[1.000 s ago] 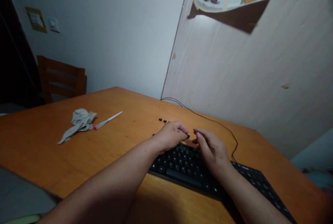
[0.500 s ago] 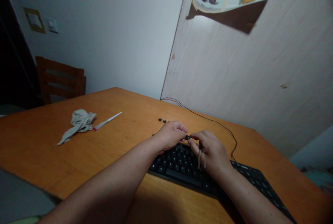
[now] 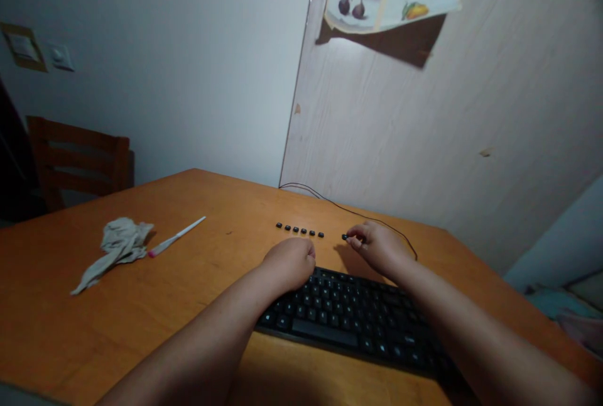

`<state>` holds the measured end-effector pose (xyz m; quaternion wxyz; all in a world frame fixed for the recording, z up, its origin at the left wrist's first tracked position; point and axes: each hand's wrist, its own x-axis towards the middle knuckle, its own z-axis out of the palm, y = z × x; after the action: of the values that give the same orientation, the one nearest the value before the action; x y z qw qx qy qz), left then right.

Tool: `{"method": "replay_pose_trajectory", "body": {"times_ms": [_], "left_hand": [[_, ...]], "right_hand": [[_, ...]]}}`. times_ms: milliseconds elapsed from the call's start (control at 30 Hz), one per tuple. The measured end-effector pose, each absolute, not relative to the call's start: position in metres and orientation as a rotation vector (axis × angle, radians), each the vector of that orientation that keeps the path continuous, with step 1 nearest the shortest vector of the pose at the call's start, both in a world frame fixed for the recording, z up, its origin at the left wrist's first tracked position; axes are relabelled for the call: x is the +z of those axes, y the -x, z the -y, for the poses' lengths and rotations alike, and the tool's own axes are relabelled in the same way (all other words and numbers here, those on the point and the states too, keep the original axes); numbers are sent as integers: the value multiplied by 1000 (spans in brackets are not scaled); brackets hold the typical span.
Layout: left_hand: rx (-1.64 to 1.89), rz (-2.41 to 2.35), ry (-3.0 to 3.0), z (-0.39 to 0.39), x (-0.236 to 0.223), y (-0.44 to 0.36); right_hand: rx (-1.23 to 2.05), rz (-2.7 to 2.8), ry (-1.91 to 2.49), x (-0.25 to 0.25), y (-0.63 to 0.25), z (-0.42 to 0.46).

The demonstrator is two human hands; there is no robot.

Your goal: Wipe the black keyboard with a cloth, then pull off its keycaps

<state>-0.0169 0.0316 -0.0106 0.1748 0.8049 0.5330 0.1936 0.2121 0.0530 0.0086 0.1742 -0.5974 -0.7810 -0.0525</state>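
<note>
A black keyboard (image 3: 325, 315) lies on the table under my arms. Between the thumb and fingers of my right hand (image 3: 380, 247) is a small black keycap (image 3: 344, 237), held low over the tabletop behind the keyboard. My left hand (image 3: 289, 263) is curled closed at the keyboard's upper left edge; whatever its fingers hold, if anything, is hidden. Several loose keycaps (image 3: 304, 231) form a row on the table just beyond my left hand, left of the pinched one. The wire loops seen earlier at my right hand do not show now.
On the wooden table (image 3: 188, 305), a crumpled grey cloth (image 3: 123, 237) and a white-handled brush (image 3: 179, 236) lie at left. A thin cable (image 3: 346, 208) runs along the back by the wall. A wooden chair (image 3: 80, 154) stands beyond the table's left side.
My right hand has moved away from my left, carrying the keycap to the table behind the keyboard. My left hand has drawn back and curled closed, uncovering more of the keycap row. The view has shifted.
</note>
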Motion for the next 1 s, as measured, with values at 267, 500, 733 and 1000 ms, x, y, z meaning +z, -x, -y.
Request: {"method": "replay_pose_trajectory", "body": {"times_ms": [267, 500, 733, 1000], "left_hand": [[439, -1544, -2352, -30, -9, 19], [408, -1569, -2359, -27, -7, 19], [358, -1593, -2338, -24, -2, 18], [377, -1585, -2355, -24, -4, 19]], "right_hand": [[-134, 2249, 1819, -18, -203, -93], [-181, 2246, 1850, -28, -193, -105], [-196, 2254, 1875, -35, -193, -110], [-167, 2264, 1880, -36, -193, -110]]}}
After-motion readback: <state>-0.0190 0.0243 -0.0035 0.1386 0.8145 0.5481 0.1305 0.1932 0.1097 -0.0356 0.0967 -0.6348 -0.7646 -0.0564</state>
